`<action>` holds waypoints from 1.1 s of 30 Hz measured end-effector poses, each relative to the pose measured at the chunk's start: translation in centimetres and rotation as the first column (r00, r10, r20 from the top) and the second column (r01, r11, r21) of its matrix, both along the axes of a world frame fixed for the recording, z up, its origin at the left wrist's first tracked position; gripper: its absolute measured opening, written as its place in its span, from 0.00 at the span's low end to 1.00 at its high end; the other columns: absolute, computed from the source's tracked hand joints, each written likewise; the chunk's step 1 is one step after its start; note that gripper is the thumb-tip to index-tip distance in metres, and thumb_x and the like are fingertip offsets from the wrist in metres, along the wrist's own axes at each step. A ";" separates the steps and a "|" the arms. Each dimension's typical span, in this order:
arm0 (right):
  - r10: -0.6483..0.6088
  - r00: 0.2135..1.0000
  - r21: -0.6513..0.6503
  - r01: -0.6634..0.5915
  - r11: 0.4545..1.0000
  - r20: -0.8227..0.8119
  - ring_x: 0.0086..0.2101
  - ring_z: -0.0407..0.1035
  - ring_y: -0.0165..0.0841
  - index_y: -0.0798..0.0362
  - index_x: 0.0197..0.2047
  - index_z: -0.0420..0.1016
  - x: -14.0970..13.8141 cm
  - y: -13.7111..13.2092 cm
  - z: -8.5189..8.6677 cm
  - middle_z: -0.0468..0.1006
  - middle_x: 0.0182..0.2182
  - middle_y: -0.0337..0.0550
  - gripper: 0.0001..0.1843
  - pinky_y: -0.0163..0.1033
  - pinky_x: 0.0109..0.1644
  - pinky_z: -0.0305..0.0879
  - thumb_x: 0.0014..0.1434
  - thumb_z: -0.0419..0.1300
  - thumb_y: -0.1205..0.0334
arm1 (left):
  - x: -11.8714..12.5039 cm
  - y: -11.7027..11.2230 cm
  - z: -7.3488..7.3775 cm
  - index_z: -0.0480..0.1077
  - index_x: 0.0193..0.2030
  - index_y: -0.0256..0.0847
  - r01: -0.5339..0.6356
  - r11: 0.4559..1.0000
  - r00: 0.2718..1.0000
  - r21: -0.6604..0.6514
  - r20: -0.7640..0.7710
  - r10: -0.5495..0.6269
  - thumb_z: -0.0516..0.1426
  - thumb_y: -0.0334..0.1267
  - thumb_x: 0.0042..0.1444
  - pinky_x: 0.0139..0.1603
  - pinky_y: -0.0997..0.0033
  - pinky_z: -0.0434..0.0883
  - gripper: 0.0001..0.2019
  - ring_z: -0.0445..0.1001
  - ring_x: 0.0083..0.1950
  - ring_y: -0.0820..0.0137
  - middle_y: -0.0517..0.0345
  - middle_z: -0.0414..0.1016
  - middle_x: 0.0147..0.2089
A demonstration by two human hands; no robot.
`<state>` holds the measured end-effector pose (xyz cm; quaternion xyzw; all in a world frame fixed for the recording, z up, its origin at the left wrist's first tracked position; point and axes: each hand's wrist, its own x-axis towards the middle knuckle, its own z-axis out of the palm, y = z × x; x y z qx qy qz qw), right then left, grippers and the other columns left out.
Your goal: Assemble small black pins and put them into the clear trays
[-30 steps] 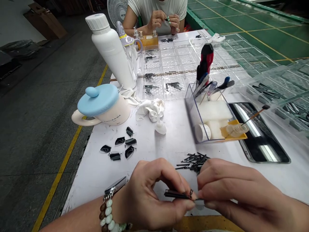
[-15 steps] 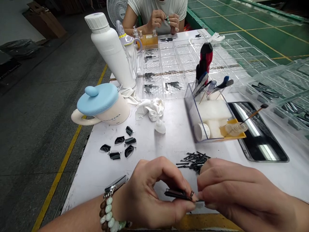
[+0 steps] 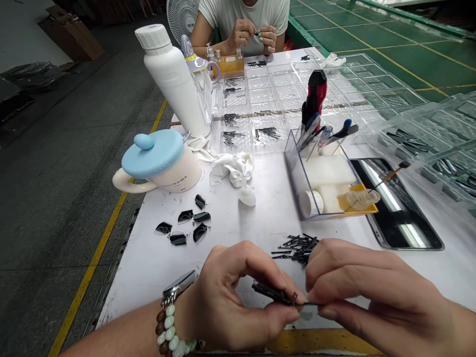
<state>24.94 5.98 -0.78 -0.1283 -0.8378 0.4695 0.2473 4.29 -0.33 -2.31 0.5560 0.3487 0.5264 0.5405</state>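
My left hand point(image 3: 241, 297) pinches a small glossy black part point(image 3: 273, 292) between thumb and forefinger, near the table's front edge. My right hand point(image 3: 364, 292), also closed, grips a thin dark strip point(image 3: 310, 303) between thumb and fingertips. The strip reaches across to the end of the black part; whether the two are joined I cannot tell. Just beyond my fingers lies a heap of thin black pieces point(image 3: 295, 248). Several curved black pieces with clear film point(image 3: 200, 232) lie to the left of it.
A mug with a blue lid point(image 3: 152, 156) and a white bottle point(image 3: 174, 84) stand at left. A clear box of tools point(image 3: 293, 173) stands beside a phone point(image 3: 416, 223). Clear trays point(image 3: 267, 99) cover the back. A co-worker point(image 3: 243, 29) sits opposite, holding something small.
My right hand has shifted slightly right and away from my left fingertips, so more of the thin strip shows between them. The left hand keeps its pinch on the black part.
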 end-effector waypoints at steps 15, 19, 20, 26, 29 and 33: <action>0.041 0.992 -0.096 -0.053 0.994 -0.122 0.34 0.67 0.29 0.57 0.40 0.68 -0.5 -0.5 -0.9 0.74 0.32 0.46 0.06 0.34 0.38 0.69 0.61 0.53 0.75 | -0.2 -0.4 0.0 0.67 0.36 0.39 0.077 0.997 0.997 -0.015 0.024 -0.077 0.64 0.16 0.43 0.31 0.81 0.77 0.18 0.81 0.29 0.70 0.54 0.83 0.33; 0.020 0.995 0.000 -0.020 1.000 -0.095 0.34 0.68 0.29 0.59 0.42 0.68 -0.4 -0.2 -0.5 0.74 0.32 0.45 0.07 0.33 0.38 0.70 0.61 0.53 0.76 | -0.1 -0.3 0.1 0.68 0.36 0.41 0.057 0.997 0.998 -0.057 0.045 -0.054 0.63 0.14 0.42 0.31 0.80 0.78 0.19 0.81 0.30 0.71 0.57 0.83 0.33; -0.001 0.996 0.073 0.008 0.997 -0.086 0.35 0.69 0.29 0.59 0.42 0.69 -0.3 -0.2 -0.4 0.74 0.32 0.46 0.08 0.33 0.39 0.71 0.61 0.53 0.76 | 0.0 -0.3 0.1 0.69 0.36 0.41 0.036 0.997 0.997 -0.074 0.063 -0.032 0.62 0.14 0.42 0.32 0.79 0.78 0.20 0.81 0.30 0.72 0.59 0.83 0.33; -0.381 0.916 0.462 0.394 0.795 -0.125 0.42 0.72 0.37 0.56 0.43 0.75 0.3 -2.5 -0.7 0.77 0.37 0.49 0.12 0.39 0.42 0.73 0.65 0.51 0.70 | 0.6 -0.5 -0.1 0.69 0.35 0.42 0.067 0.952 0.951 -0.300 0.307 0.030 0.62 0.14 0.46 0.33 0.80 0.79 0.18 0.82 0.32 0.74 0.65 0.83 0.35; -0.420 0.904 0.510 0.402 0.761 -0.087 0.43 0.72 0.38 0.55 0.45 0.75 0.9 -2.8 -0.6 0.76 0.40 0.48 0.11 0.41 0.43 0.72 0.64 0.53 0.72 | 0.7 -0.5 -0.2 0.67 0.34 0.39 0.104 0.893 0.917 -0.438 0.389 0.084 0.63 0.18 0.48 0.32 0.83 0.78 0.14 0.81 0.31 0.76 0.62 0.83 0.36; -0.349 0.936 0.541 0.314 0.780 -0.039 0.43 0.70 0.38 0.59 0.50 0.72 2.0 -1.3 -0.5 0.74 0.42 0.49 0.14 0.40 0.43 0.71 0.60 0.58 0.74 | 1.0 -0.3 -0.2 0.65 0.32 0.37 0.073 0.834 0.909 -0.547 0.381 0.171 0.64 0.23 0.50 0.27 0.85 0.76 0.12 0.80 0.28 0.77 0.56 0.81 0.38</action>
